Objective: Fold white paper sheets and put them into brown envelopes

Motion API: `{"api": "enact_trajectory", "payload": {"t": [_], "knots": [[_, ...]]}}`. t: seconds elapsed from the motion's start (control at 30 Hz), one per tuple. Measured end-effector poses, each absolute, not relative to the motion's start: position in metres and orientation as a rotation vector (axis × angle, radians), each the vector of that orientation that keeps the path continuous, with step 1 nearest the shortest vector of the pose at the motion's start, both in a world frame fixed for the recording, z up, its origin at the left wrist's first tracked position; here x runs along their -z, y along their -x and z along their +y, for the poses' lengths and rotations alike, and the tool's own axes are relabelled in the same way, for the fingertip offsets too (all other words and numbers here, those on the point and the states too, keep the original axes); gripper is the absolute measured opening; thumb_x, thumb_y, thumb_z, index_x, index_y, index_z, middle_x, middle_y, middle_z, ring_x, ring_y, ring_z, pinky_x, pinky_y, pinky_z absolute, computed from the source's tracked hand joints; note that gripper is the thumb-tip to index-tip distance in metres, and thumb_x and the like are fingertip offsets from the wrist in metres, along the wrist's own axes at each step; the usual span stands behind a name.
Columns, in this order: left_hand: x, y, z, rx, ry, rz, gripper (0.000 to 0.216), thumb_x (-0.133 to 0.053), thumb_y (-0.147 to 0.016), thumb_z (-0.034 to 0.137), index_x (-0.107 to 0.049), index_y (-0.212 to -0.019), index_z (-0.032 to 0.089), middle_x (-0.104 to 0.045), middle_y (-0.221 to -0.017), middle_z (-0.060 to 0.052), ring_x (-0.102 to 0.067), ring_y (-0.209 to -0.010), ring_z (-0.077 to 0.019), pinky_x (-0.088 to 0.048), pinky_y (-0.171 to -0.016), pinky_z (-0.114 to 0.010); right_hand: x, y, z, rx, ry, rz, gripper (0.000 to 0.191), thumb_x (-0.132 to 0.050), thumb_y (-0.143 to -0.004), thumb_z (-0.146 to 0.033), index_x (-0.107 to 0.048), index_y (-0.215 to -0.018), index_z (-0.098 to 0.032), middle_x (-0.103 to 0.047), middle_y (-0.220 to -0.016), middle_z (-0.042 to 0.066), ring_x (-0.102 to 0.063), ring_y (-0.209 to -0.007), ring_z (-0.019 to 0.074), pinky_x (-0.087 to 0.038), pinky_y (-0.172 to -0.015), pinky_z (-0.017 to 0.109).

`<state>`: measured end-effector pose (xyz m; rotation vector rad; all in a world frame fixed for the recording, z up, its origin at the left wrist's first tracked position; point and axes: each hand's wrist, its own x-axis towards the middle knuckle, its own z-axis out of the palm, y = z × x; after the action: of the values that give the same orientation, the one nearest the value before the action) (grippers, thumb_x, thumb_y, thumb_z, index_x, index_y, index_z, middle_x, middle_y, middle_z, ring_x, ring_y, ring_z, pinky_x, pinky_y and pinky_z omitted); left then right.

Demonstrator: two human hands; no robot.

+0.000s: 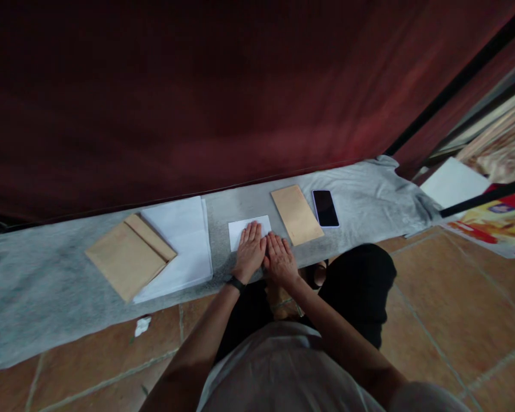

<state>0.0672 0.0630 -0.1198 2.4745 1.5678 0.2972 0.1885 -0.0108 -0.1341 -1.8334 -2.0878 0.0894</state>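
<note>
A small white sheet of paper (237, 229), perhaps folded, lies on the grey cloth in front of me. My left hand (251, 247) rests flat on it, fingers stretched out and covering much of its middle. Beside it, my right hand (280, 258) lies flat with its fingertips at the sheet's right edge; the two thumbs nearly touch. Just right of my hands is a brown envelope (298, 214). Beyond that a phone (326, 208) with a dark screen and pale purple case lies face up.
To the left, a stack of large white paper (184, 240) sits partly under several brown envelopes (129, 257). The grey cloth (47, 274) covers a long narrow bench. A dark red curtain (197, 103) hangs behind it. A crumpled white scrap (143, 325) lies on the tiled floor.
</note>
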Motion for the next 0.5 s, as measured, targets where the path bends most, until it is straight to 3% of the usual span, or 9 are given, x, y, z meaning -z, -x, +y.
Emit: {"api": "enact_trajectory", "payload": {"t": [0.5], "knots": [[0.128, -0.037, 0.085, -0.395, -2.424, 1.790, 0.062, -0.031, -0.103, 0.035, -0.032, -0.156, 0.003, -0.030, -0.165, -0.019, -0.022, -0.156, -0.0271, -0.018, -0.128, -0.049, 0.134, -0.189, -0.011, -0.096, 1.821, -2.068, 0.061, -0.038, -0.107, -0.042, -0.034, -0.158, -0.008, -0.039, -0.161, 0.017, -0.037, -0.150, 0.0285, -0.027, -0.125, 0.048]]}}
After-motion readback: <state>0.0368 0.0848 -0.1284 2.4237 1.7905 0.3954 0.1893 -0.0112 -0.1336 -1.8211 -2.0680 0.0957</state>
